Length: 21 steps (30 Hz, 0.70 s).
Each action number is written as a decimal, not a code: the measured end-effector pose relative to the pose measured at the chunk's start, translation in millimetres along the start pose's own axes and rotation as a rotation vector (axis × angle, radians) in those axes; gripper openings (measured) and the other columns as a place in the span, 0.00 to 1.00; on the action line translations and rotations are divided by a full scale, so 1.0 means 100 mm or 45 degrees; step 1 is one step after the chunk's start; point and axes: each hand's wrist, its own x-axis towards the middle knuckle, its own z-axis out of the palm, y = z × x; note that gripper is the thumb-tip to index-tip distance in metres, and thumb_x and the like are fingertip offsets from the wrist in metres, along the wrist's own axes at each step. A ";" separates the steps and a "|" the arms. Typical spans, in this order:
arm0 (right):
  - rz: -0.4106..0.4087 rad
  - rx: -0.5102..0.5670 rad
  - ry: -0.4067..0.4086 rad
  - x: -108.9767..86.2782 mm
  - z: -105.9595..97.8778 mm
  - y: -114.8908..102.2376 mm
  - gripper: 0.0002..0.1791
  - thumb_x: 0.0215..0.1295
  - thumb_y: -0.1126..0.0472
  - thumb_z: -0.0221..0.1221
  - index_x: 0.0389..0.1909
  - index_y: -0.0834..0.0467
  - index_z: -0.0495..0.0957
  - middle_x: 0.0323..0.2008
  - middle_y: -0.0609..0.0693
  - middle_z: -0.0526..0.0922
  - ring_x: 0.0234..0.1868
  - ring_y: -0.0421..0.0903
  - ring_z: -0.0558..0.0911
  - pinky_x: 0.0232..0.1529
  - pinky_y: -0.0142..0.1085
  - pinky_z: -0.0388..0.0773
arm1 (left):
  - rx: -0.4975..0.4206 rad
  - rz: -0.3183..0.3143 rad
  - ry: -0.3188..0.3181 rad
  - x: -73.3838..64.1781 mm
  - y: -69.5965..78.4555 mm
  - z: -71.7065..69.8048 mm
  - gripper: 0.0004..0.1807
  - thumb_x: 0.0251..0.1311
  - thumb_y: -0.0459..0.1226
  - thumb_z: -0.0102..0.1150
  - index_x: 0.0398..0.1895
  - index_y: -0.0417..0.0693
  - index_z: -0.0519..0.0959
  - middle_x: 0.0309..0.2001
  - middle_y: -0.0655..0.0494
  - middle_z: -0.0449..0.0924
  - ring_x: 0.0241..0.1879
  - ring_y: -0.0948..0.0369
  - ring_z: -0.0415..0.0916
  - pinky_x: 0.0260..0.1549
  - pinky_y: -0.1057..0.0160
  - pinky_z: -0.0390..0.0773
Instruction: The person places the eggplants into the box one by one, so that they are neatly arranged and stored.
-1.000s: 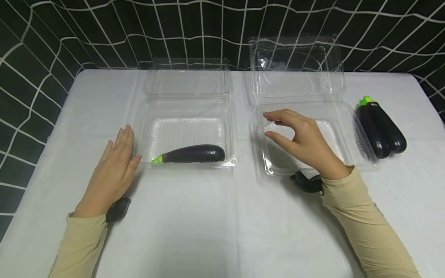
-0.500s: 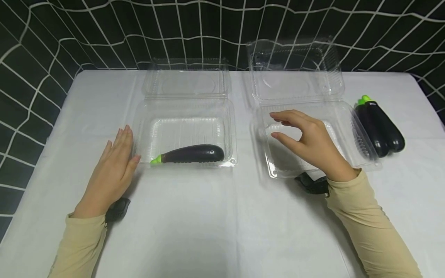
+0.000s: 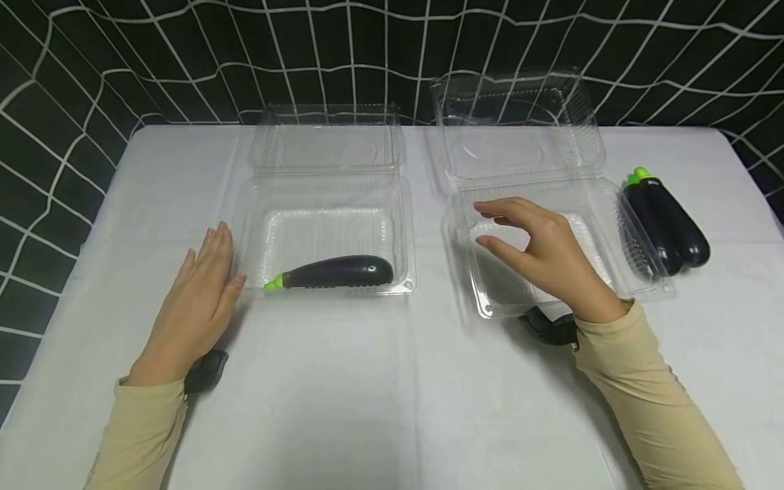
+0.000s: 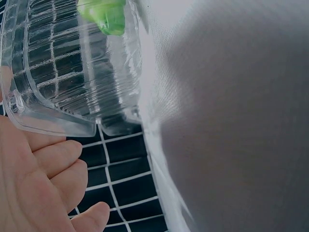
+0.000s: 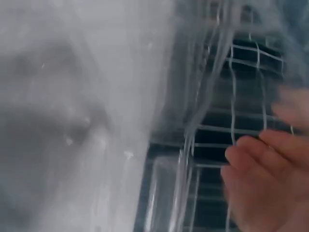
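Observation:
My left hand [image 3: 194,303], fingers straight, lies alongside the left side of a clear plastic clamshell container [image 3: 401,291]. In the left wrist view the fingertips are close to the container's corner [image 4: 53,126]. Inside that container, along its near wall, lies an eggplant [image 3: 343,271] with a green stem end pointing left. Over a second clear clamshell container [image 3: 486,309] on the right is my right hand [image 3: 542,252], thumb and fingers apart with nothing between them. Whether it touches the container I cannot tell. Two eggplants [image 3: 670,221] lie side by side against that container's right side.
Both containers stand with their lids hinged back, the left lid [image 3: 327,146] and the right lid [image 3: 520,146] reaching the table's far edge. A white cloth covers the table [image 3: 343,395]. White netting [image 3: 349,41] hangs behind and to the left.
My right hand has shifted slightly to the right. The right container's near left corner has moved a little right and towards me. The left hand stays in place.

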 end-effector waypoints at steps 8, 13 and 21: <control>0.002 0.060 -0.026 0.09 0.08 -0.03 0.19 0.55 0.69 0.66 0.49 0.64 0.79 0.47 0.55 0.82 0.44 0.51 0.82 0.49 0.38 0.75 | -0.011 0.001 -0.010 0.00 0.00 0.00 0.34 0.73 0.47 0.36 0.71 0.30 0.48 0.72 0.40 0.47 0.72 0.50 0.43 0.68 0.46 0.44; 0.005 0.071 -0.046 0.14 0.13 -0.04 0.18 0.56 0.68 0.66 0.49 0.64 0.79 0.47 0.55 0.82 0.45 0.53 0.82 0.50 0.38 0.75 | -0.016 0.003 -0.013 0.00 0.01 0.00 0.34 0.73 0.47 0.37 0.71 0.30 0.48 0.72 0.41 0.46 0.72 0.50 0.43 0.68 0.47 0.43; -0.001 0.088 -0.048 0.14 0.14 -0.08 0.17 0.56 0.68 0.65 0.48 0.64 0.79 0.47 0.56 0.82 0.44 0.54 0.82 0.50 0.39 0.75 | -0.003 -0.005 -0.022 0.00 0.01 -0.01 0.34 0.73 0.46 0.37 0.71 0.30 0.48 0.72 0.40 0.46 0.72 0.49 0.43 0.68 0.46 0.43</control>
